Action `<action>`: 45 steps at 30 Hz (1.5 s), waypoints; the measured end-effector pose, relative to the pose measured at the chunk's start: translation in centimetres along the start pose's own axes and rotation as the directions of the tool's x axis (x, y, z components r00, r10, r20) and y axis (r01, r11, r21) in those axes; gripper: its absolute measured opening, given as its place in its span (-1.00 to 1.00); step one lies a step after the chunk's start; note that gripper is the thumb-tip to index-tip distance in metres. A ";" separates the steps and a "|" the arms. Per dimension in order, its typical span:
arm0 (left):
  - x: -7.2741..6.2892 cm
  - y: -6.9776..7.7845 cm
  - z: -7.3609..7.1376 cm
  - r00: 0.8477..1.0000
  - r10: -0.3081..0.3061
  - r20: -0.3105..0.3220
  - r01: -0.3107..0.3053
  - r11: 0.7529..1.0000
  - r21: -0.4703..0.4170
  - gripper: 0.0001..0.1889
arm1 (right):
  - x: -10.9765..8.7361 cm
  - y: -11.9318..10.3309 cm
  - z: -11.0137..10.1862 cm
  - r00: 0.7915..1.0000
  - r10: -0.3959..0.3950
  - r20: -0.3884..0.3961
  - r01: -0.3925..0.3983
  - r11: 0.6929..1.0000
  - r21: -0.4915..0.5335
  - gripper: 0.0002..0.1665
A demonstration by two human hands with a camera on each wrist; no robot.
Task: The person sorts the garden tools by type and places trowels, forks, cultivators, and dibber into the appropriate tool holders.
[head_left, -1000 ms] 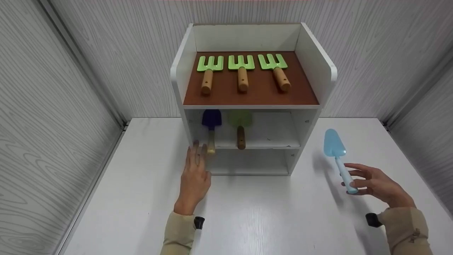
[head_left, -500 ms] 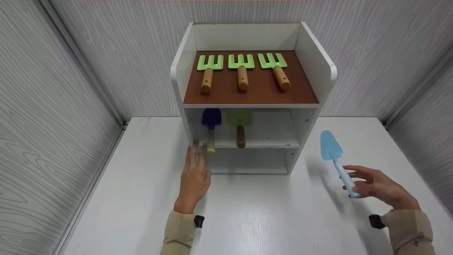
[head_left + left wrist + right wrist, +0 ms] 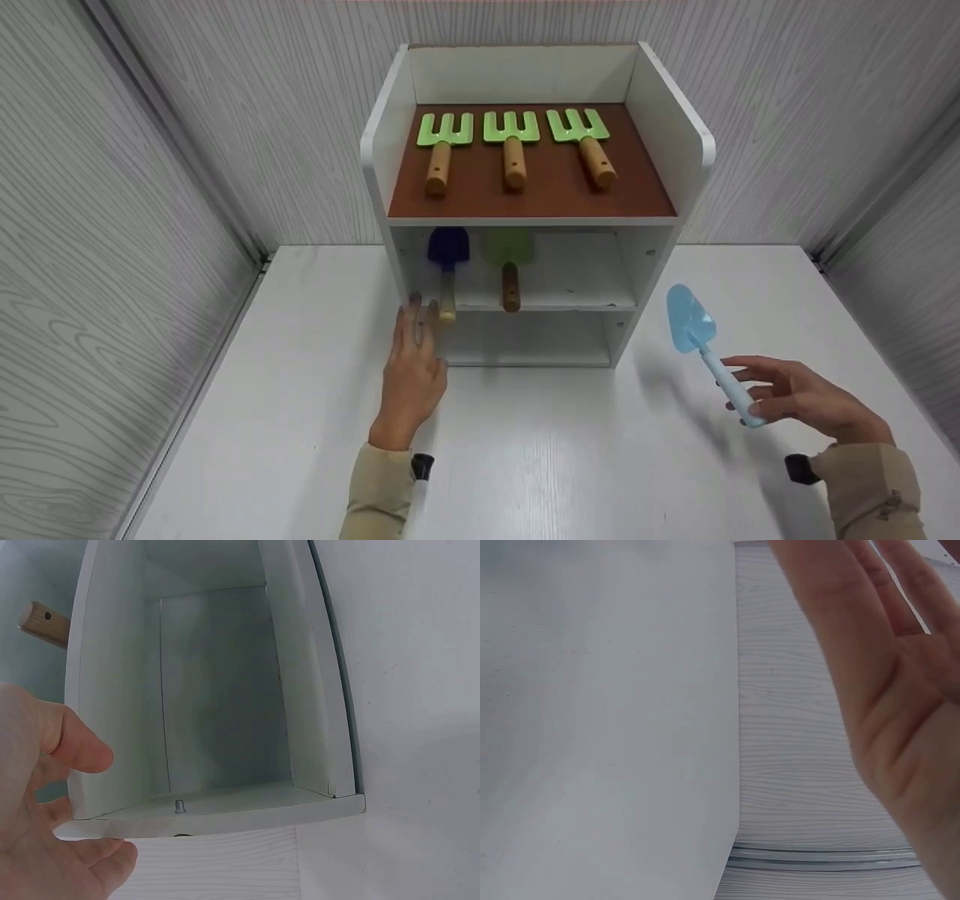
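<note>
In the head view my right hand (image 3: 806, 397) holds a light blue trowel (image 3: 724, 379) near its handle end, off the tabletop with its blade tilted up and left. The right wrist view shows the hand (image 3: 885, 667) but not the trowel. My left hand (image 3: 412, 382) rests at the front left edge of the white shelf unit (image 3: 533, 308), fingers extended. In the left wrist view, its thumb (image 3: 86, 742) is in front of a shelf board and some fingers reach outside the side panel. Close by, a dark blue spade (image 3: 448, 249) with a pale handle lies on the middle shelf.
On the brown top sit three green hand forks, left (image 3: 439, 161), centre (image 3: 514, 157) and right (image 3: 596, 159), with wooden handles. A green spade (image 3: 510, 285) with a brown handle lies on the middle shelf. Grey wood-grain walls (image 3: 112, 300) border the white table (image 3: 540, 465).
The light blue trowel has turned, its blade swinging left and down. My right hand has shifted slightly right and down. The left hand stays in place at the shelf edge.
</note>
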State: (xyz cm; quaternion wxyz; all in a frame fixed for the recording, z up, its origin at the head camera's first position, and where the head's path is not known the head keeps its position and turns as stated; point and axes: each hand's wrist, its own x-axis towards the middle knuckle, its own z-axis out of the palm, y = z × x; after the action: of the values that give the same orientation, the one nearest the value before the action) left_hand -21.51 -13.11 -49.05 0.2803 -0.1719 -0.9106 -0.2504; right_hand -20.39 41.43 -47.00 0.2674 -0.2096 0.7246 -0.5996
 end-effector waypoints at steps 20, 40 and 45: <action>0.1 0.0 0.1 1.000 0.011 -0.017 -0.011 1.000 -0.002 -0.28 | 1.0 -0.4 0.8 0.995 -0.044 0.087 0.042 0.999 0.023 -0.21; 0.2 0.0 0.3 0.999 0.024 -0.022 -0.024 1.000 0.000 -0.28 | 4.1 -4.0 3.4 0.993 -0.112 0.042 0.116 0.988 -0.101 -0.25; 0.1 0.0 0.2 1.000 0.015 -0.019 -0.015 1.000 0.002 -0.26 | 5.0 -4.7 4.1 0.991 -0.131 0.029 0.133 0.984 -0.122 -0.25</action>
State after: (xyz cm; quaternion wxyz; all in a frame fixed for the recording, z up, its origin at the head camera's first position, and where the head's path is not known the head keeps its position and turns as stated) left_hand -21.65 -12.97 -49.13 0.2907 -0.1760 -0.9068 -0.2493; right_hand -21.68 34.32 -43.65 0.2210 -0.2796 0.7420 -0.5679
